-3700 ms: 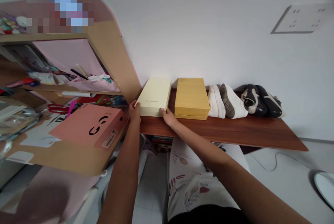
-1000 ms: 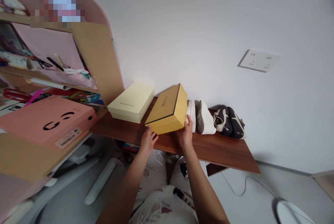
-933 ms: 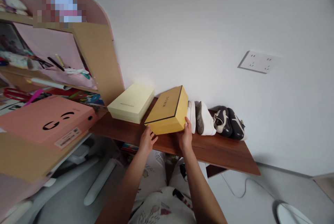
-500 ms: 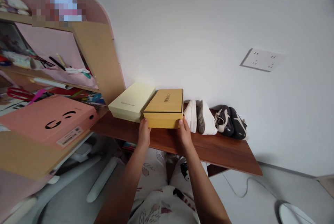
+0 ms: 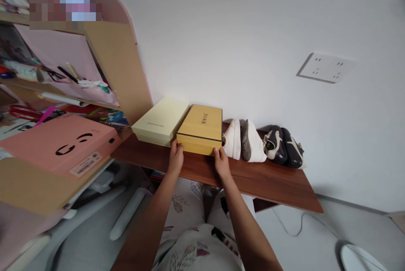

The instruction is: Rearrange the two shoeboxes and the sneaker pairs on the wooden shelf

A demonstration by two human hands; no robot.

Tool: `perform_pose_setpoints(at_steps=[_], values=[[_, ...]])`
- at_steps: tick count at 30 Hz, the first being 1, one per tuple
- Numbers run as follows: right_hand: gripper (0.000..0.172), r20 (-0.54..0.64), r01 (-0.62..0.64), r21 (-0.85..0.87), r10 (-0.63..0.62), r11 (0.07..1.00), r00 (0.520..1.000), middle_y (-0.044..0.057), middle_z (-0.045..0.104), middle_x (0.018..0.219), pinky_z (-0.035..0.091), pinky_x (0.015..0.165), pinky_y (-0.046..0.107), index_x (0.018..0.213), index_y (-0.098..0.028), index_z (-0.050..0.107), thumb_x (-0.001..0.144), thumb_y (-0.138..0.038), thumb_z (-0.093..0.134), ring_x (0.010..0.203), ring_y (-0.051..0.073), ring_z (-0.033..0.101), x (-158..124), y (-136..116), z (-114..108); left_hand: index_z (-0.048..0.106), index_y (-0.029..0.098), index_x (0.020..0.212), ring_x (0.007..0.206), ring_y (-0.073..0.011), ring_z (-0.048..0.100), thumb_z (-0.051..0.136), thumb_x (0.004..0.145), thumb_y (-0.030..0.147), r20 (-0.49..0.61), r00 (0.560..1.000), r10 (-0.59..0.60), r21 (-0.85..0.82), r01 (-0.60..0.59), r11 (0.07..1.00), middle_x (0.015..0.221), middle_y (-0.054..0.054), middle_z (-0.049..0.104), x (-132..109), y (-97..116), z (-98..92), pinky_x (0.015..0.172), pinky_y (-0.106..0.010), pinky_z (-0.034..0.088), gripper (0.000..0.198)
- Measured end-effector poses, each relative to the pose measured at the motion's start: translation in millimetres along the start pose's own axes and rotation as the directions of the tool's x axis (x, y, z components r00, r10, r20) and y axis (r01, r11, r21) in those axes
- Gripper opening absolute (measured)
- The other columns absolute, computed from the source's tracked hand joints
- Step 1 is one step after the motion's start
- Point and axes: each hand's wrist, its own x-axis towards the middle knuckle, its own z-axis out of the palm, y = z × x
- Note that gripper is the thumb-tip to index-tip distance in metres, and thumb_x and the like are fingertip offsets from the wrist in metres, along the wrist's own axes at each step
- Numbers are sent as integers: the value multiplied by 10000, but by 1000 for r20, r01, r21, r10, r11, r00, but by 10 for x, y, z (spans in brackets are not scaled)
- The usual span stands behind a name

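Note:
A mustard-yellow shoebox (image 5: 200, 130) with a dark band and dark lettering lies flat on the brown wooden shelf (image 5: 262, 184). My left hand (image 5: 176, 158) curls around its front left corner, and my right hand (image 5: 222, 163) grips near its front right corner. A pale cream shoebox (image 5: 160, 122) lies touching its left side. To its right stand a pair of white sneakers (image 5: 244, 140), then a pair of black-and-white sneakers (image 5: 282, 147).
A pink box (image 5: 60, 144) lies on a light wood desk with cluttered pink shelves (image 5: 118, 68) at left. A white wall socket (image 5: 326, 68) is above the shelf. A cable (image 5: 294, 229) and a round white object (image 5: 360, 259) lie on the floor.
The yellow shoebox has turned from a tilted angle to square with the shelf and moved back beside the cream box. Both hands have moved with it.

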Motion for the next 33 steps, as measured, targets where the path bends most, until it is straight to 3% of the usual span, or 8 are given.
perform_pose_setpoints(at_steps=[8, 15, 18, 21, 24, 28, 31, 33], values=[[564, -38, -51, -35, 50, 998, 998, 82, 678, 1258, 393, 1097, 428, 1335, -202, 579, 910, -560, 483, 1264, 260, 542, -44, 46, 44, 590, 182, 1169, 1191, -256, 561, 485, 846, 269, 13, 999, -44, 43, 44, 998, 1220, -90, 644, 26, -12, -4, 1086, -400, 386, 351], [544, -75, -141, -90, 135, 986, 988, 93, 660, 1290, 424, 1067, 444, 1296, -212, 606, 877, -552, 533, 1201, 268, 593, -114, -14, 59, 625, 200, 1124, 1228, -263, 545, 545, 816, 246, -65, 991, -113, 3, 113, 994, 1224, -94, 642, 34, 26, -13, 1131, -406, 335, 321], [515, -123, -134, -63, 125, 989, 984, 107, 688, 1225, 454, 1037, 440, 1217, -203, 652, 844, -553, 587, 1146, 265, 621, -221, -29, -87, 608, 210, 1120, 1237, -251, 540, 541, 830, 256, -148, 981, -122, 28, 127, 991, 1239, -92, 627, -85, 42, -36, 1136, -396, 337, 301], [494, -234, -99, -16, 93, 995, 968, 114, 709, 1134, 484, 985, 425, 1135, -188, 677, 832, -570, 600, 1047, 248, 651, -356, -25, -440, 560, 215, 1178, 1229, -235, 542, 532, 855, 279, -208, 976, -71, 95, 92, 991, 1276, -100, 593, -364, 8, -8, 1131, -401, 352, 331], [520, -447, -96, -36, 70, 995, 892, 122, 694, 1089, 499, 932, 407, 1128, -164, 649, 828, -585, 597, 981, 232, 649, -434, -15, -928, 533, 211, 1226, 1219, -231, 546, 518, 879, 292, -102, 994, 28, 119, -16, 993, 1289, -120, 571, -711, -26, 160, 1112, -410, 375, 356], [581, -636, -148, -89, 58, 985, 770, 155, 626, 1179, 496, 925, 387, 1184, -141, 584, 801, -577, 622, 1026, 231, 623, -370, 24, -1477, 544, 202, 1246, 1239, -249, 532, 547, 874, 293, 192, 977, 90, 119, -114, 986, 1292, -136, 567, -1004, 2, 602, 1091, -430, 399, 383], [631, -665, -198, -72, 101, 978, 740, 186, 590, 1257, 488, 947, 395, 1214, -126, 559, 775, -572, 642, 1060, 243, 617, -246, 81, -1662, 531, 200, 1283, 1286, -262, 501, 587, 854, 283, 356, 930, 94, 139, -152, 979, 1339, -143, 547, -1016, 43, 974, 1107, -447, 381, 441], [642, -635, -215, -43, 139, 976, 760, 191, 616, 1238, 490, 942, 404, 1204, -113, 571, 768, -579, 639, 1054, 256, 628, -159, 120, -1695, 478, 185, 1345, 1351, -281, 446, 635, 826, 288, 395, 917, 55, 172, -132, 976, 1421, -163, 488, -960, 61, 1194, 1134, -460, 347, 552]])
